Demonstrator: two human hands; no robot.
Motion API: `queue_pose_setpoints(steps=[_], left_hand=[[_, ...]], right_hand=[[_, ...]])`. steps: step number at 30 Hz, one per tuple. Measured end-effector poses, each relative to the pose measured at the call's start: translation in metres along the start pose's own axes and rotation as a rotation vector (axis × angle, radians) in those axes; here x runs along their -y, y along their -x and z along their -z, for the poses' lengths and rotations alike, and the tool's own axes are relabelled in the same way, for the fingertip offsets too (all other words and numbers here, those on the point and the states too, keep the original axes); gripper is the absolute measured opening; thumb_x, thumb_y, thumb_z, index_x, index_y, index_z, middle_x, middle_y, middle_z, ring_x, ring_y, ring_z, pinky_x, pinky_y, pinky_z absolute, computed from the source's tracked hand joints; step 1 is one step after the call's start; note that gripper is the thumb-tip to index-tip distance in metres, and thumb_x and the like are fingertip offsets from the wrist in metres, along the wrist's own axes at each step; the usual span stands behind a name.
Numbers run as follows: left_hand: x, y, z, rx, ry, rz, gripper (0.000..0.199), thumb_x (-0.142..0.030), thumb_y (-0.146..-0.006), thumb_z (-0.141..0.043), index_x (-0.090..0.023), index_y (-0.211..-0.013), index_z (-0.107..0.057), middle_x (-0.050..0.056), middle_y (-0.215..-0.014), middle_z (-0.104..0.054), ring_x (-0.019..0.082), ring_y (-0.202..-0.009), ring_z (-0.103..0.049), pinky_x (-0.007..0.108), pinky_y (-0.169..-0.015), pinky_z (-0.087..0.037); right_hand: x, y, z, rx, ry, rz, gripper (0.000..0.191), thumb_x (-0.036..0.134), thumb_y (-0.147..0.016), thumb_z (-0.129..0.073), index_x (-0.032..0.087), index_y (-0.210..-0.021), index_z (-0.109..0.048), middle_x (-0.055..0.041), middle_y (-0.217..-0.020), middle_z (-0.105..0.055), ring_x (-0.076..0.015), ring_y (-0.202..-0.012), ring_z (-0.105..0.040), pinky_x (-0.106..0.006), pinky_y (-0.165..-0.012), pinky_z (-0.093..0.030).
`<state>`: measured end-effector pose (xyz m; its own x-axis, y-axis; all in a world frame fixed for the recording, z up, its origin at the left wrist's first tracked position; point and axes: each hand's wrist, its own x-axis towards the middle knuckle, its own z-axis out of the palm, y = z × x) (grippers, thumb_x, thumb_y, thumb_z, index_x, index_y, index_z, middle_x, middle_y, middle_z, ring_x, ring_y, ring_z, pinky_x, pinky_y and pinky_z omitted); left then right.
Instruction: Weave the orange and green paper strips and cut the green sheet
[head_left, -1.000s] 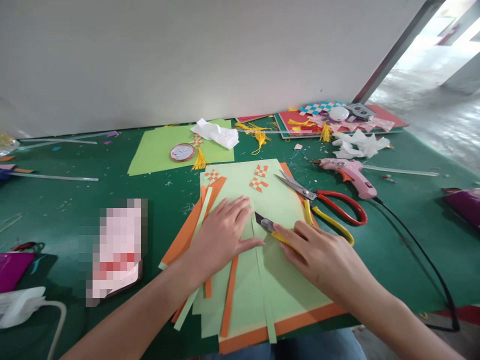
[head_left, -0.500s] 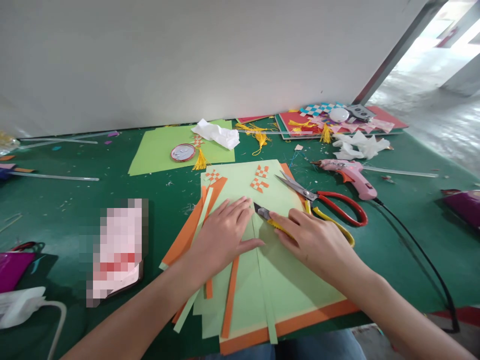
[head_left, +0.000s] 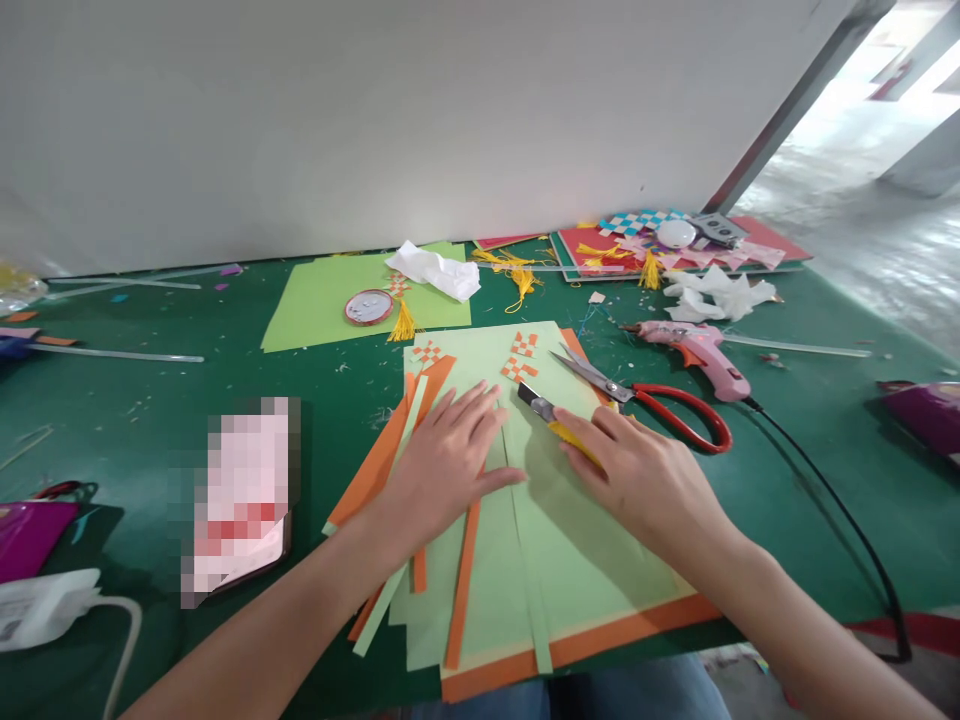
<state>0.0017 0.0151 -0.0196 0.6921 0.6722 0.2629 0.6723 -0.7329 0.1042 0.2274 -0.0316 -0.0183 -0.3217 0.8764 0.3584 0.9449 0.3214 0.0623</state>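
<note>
My left hand (head_left: 450, 460) lies spread on the light green paper (head_left: 585, 540), its fingertips near the top end of a narrow green strip (head_left: 534, 610). In my right hand (head_left: 637, 465) is a yellow utility knife (head_left: 538, 403), its blade pointing up and left, a little right of the strip's top end. Orange strips (head_left: 462, 590) and a pale green strip (head_left: 382, 610) lie beside and under my left hand. Small orange-and-green checkered pieces (head_left: 519, 369) rest on the paper's upper part. Orange paper (head_left: 622, 638) shows beneath the green.
Red-handled scissors (head_left: 679, 405) and a pink glue gun (head_left: 705, 355) with a black cord lie to the right. A phone (head_left: 244, 500) is at left. Behind are a green sheet (head_left: 300, 305), white tissue (head_left: 435, 270), a round tin (head_left: 368, 307) and yellow tassels (head_left: 521, 280).
My right hand has shifted slightly right with the knife, and the blade has lifted away from the strip's edge. My left hand has stayed nearly in place.
</note>
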Motion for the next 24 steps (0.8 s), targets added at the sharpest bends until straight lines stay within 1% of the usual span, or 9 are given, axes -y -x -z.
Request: queue_pose_setpoints(steps=[3,7,11,15,17,19,21,22,24], left_hand=[[0.002,-0.001,0.009,-0.083,0.009,0.071,0.040,-0.047,-0.097,-0.045,-0.012,-0.110,-0.061,0.015,-0.133,-0.058,0.028,-0.135,-0.042,0.047,-0.114,-0.032],[0.000,-0.001,0.017,-0.044,0.071,0.170,0.026,-0.033,-0.093,-0.053,-0.017,-0.075,-0.062,0.011,-0.121,-0.064,0.030,-0.135,-0.040,0.048,-0.110,-0.037],[-0.009,-0.001,0.018,0.039,0.195,0.259,0.023,-0.029,-0.089,-0.056,-0.019,-0.068,-0.060,0.009,-0.128,-0.059,0.032,-0.135,-0.038,0.052,-0.106,-0.041],[-0.012,-0.002,0.021,0.005,0.355,0.336,0.023,-0.028,-0.088,-0.056,-0.020,-0.067,-0.062,0.009,-0.130,-0.056,0.032,-0.135,-0.038,0.054,-0.107,-0.040],[-0.010,-0.004,0.024,-0.067,0.442,0.377,0.023,-0.031,-0.088,-0.057,-0.020,-0.069,-0.063,0.008,-0.129,-0.056,0.031,-0.131,-0.042,0.054,-0.107,-0.038],[-0.006,-0.006,0.028,-0.159,0.528,0.445,0.022,-0.033,-0.088,-0.058,-0.020,-0.071,-0.063,0.008,-0.124,-0.058,0.029,-0.124,-0.048,0.051,-0.106,-0.038],[-0.002,-0.007,0.032,-0.259,0.630,0.541,0.022,-0.036,-0.087,-0.059,-0.019,-0.072,-0.062,0.007,-0.112,-0.061,0.025,-0.109,-0.056,0.042,-0.095,-0.044],[0.000,-0.008,0.034,-0.296,0.702,0.588,0.022,-0.036,-0.087,-0.059,-0.019,-0.073,-0.062,0.006,-0.105,-0.062,0.022,-0.097,-0.059,0.036,-0.085,-0.048],[0.002,-0.008,0.035,-0.340,0.890,0.676,0.022,-0.038,-0.086,-0.061,-0.019,-0.075,-0.060,0.001,-0.083,-0.059,0.014,-0.071,-0.055,0.026,-0.063,-0.044]], right_hand=[[0.001,0.006,0.004,-0.001,0.025,0.003,0.032,0.028,-0.095,-0.045,0.017,-0.118,-0.066,-0.0041,-0.080,-0.063,-0.0138,-0.065,-0.061,-0.027,-0.046,-0.029],[0.009,0.015,0.014,-0.015,-0.104,-0.039,0.033,0.028,-0.096,-0.043,0.016,-0.119,-0.064,-0.0049,-0.081,-0.064,-0.0152,-0.064,-0.063,-0.027,-0.048,-0.036],[0.023,0.025,0.028,0.076,-0.520,-0.236,0.040,0.033,-0.096,-0.044,0.018,-0.132,-0.054,-0.0072,-0.095,-0.067,-0.0171,-0.076,-0.066,-0.027,-0.063,-0.051],[0.039,0.030,0.034,0.254,-1.049,-0.476,0.045,0.042,-0.096,-0.042,0.026,-0.138,-0.046,-0.0003,-0.078,-0.059,-0.0127,-0.058,-0.060,-0.025,-0.053,-0.052],[0.045,0.029,0.033,0.248,-1.185,-0.524,0.046,0.044,-0.095,-0.042,0.026,-0.137,-0.045,0.0013,-0.074,-0.054,-0.0124,-0.057,-0.058,-0.024,-0.053,-0.052],[0.050,0.026,0.030,0.202,-1.222,-0.540,0.046,0.045,-0.095,-0.043,0.025,-0.136,-0.046,0.0020,-0.071,-0.050,-0.0128,-0.058,-0.057,-0.024,-0.055,-0.051],[0.054,0.022,0.027,0.173,-1.238,-0.541,0.047,0.045,-0.095,-0.043,0.024,-0.136,-0.045,0.0022,-0.070,-0.049,-0.0132,-0.059,-0.057,-0.024,-0.055,-0.050],[0.057,0.021,0.025,0.172,-1.255,-0.541,0.047,0.045,-0.095,-0.043,0.024,-0.137,-0.045,0.0022,-0.070,-0.049,-0.0132,-0.059,-0.057,-0.024,-0.054,-0.050],[0.063,0.017,0.021,0.183,-1.295,-0.540,0.048,0.045,-0.095,-0.042,0.024,-0.138,-0.044,0.0018,-0.070,-0.050,-0.0136,-0.059,-0.057,-0.024,-0.055,-0.050]])
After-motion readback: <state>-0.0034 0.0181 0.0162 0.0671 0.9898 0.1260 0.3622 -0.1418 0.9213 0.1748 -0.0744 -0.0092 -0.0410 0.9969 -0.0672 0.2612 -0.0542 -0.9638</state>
